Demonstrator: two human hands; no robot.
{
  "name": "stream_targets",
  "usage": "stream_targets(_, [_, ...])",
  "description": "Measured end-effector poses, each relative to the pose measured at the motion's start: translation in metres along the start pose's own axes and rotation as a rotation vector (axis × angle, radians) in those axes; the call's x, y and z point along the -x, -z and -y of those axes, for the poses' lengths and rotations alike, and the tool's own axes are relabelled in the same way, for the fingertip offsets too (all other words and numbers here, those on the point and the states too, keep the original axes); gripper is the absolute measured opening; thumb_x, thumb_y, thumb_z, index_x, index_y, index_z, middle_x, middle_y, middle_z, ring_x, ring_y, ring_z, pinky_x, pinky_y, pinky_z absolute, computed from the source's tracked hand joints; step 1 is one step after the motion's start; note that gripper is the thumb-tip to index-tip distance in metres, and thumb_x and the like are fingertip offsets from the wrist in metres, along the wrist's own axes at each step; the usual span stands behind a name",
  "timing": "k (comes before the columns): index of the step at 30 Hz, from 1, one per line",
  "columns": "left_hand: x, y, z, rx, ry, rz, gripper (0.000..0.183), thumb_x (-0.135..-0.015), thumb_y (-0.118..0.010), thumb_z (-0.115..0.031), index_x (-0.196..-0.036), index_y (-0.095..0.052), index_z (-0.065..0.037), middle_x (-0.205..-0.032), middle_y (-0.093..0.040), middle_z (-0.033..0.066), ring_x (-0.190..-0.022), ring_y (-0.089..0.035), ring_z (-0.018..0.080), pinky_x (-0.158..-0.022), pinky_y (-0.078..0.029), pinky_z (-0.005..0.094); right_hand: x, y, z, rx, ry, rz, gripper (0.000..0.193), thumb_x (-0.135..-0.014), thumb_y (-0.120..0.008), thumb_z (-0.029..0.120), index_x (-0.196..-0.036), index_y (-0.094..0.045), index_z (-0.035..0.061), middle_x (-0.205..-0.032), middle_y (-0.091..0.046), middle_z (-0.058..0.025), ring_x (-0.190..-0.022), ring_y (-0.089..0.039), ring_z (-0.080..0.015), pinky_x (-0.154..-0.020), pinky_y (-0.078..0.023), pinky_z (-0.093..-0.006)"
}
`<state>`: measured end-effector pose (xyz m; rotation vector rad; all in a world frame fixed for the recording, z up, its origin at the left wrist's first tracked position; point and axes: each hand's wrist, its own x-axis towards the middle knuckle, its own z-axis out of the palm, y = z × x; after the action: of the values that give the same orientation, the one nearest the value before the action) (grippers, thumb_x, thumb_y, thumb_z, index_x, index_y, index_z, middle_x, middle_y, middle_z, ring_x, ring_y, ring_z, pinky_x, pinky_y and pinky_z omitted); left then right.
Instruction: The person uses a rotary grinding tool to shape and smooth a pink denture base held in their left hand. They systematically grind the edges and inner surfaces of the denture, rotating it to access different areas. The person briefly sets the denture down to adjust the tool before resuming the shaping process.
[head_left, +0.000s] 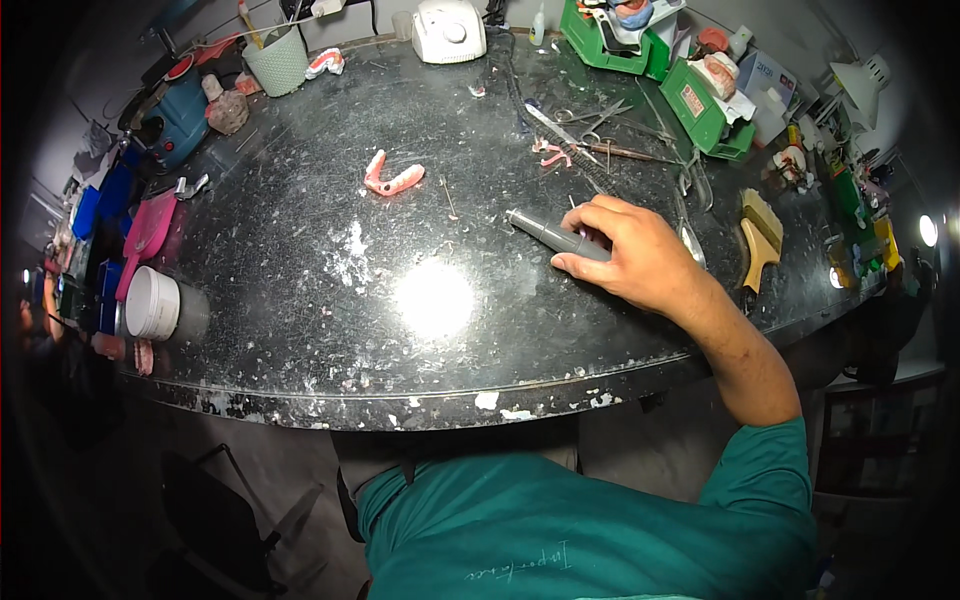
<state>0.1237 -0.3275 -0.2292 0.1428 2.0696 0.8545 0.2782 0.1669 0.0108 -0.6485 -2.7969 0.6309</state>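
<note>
My right hand (pixel 628 250) is closed around a dark grey rotary handpiece (pixel 560 237) with a silver tip that points left, low over the black worktop (pixel 300 240). To its left, a thin metal bur-like tool (pixel 448 198) lies on the surface. Farther left is a U-shaped pink denture base (pixel 392 178), apart from the hand. Beyond the hand lie scissors (pixel 603 118), a long thin spatula-like tool (pixel 560 135) and a small pink piece (pixel 553 152). My left hand does not appear in view.
A white control box with a knob (pixel 449 32) stands at the back. Green bins (pixel 703 110) sit back right, a wooden brush (pixel 760 240) at right. On the left are a white tub (pixel 153 303), a pink dustpan (pixel 150 225), a blue machine (pixel 178 122) and a pale cup (pixel 277 62).
</note>
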Motion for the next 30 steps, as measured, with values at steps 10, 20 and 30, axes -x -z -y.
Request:
stream_targets(10, [0.002,0.004,0.011,0.009,0.039,0.037,0.020,-0.095,-0.052,-0.009,-0.105,-0.062,0.006,-0.087,-0.071,0.0171,-0.068,-0.069,0.0218,-0.065,-0.058,0.0344,-0.002,-0.001,0.006,0.042,-0.013,0.003,0.036,-0.083,-0.075,0.032,-0.104,-0.065,0.0034,-0.096,-0.064,-0.0142,-0.087,-0.066,-0.0334,-0.078,-0.053,-0.0423])
stream_targets(20, [0.047,0.055,0.010,-0.283,0.352,0.466,0.021,-0.095,-0.052,-0.009,-0.106,-0.062,0.006,-0.087,-0.071,0.0175,-0.068,-0.070,0.0217,-0.064,-0.058,0.0343,-0.004,0.018,0.014,-0.518,-0.247,-0.089,0.021,-0.086,-0.077,0.018,-0.096,-0.069,0.0018,-0.073,-0.060,0.0018,-0.066,-0.054,-0.0037,-0.060,-0.044,-0.0222])
stream_targets(30, [0.035,0.015,-0.364,0.126,-1.064,0.512,0.078,-0.085,-0.079,-0.019,-0.147,-0.035,-0.004,-0.137,-0.049,0.0125,-0.126,-0.051,0.0233,-0.104,-0.045,0.0404,-0.021,-0.013,0.129,-0.846,0.034,-0.406,0.028,-0.083,-0.081,0.015,-0.103,-0.070,-0.0008,-0.081,-0.068,-0.0013,-0.071,-0.062,-0.0064,-0.063,-0.051,-0.0222])
